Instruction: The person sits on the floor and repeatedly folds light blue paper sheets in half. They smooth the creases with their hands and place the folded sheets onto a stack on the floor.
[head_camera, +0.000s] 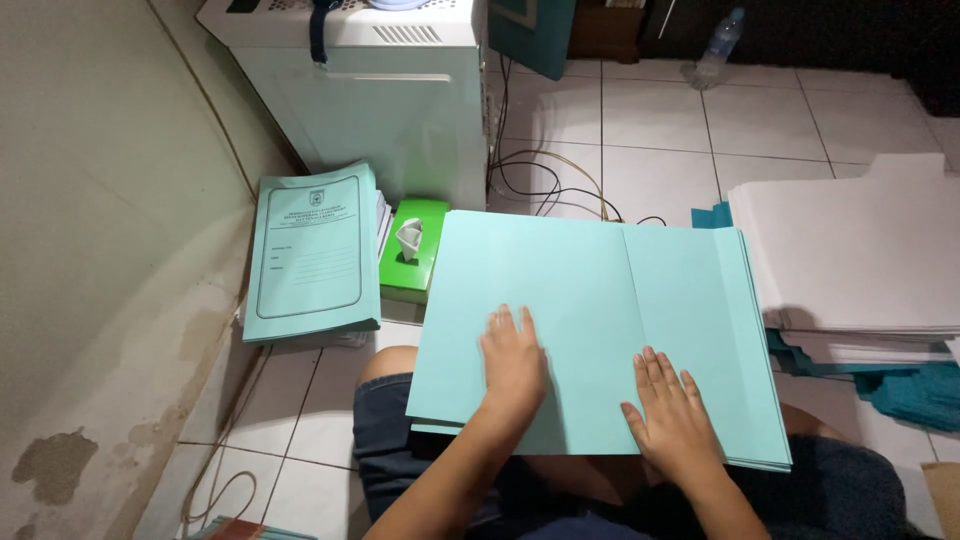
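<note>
Flat, both hands (600, 395) on turquoise sheets (580, 290)

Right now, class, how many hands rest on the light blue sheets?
2: the left hand lies flat mid-sheet, the right hand near the front edge of the light blue sheets.

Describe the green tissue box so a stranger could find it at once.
Start at the white machine against the wall. On the tiled floor just in front of it lies the green tissue box, between the printed folder stack and the open blue folder. Only it is bright green, with white tissue sticking up.
</note>
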